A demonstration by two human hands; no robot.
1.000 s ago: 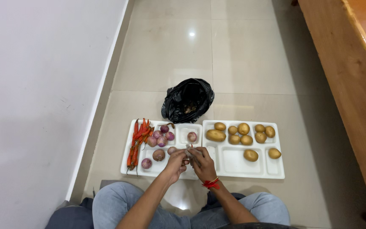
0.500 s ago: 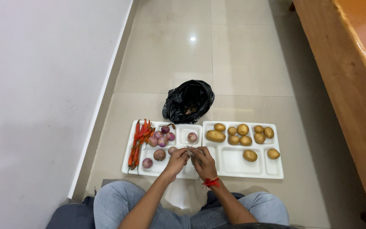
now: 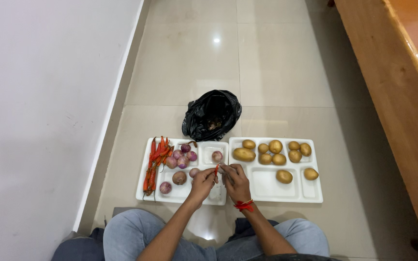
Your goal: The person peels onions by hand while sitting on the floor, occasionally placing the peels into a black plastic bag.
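Slender red chilli [image 3: 216, 169], pinched near upright between the fingers of the left hand [image 3: 202, 183], its upper end beside the right hand [image 3: 236, 181], whose fingers press together on something too small to tell. Both hands hover over the white compartment tray [image 3: 146, 193] carrying red chillies [image 3: 153, 164] and purple onions [image 3: 180, 159]. Beyond: potato tray [image 3: 315, 195], black plastic bag [image 3: 212, 115], tiled floor [image 3: 267, 63].

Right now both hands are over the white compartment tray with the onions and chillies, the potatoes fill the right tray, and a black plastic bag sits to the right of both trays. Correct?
One error: the crumpled black plastic bag lies beyond the trays, not right of them. The head view shows both hands over the white compartment tray with onions and chillies, and the brown potatoes on the right tray.
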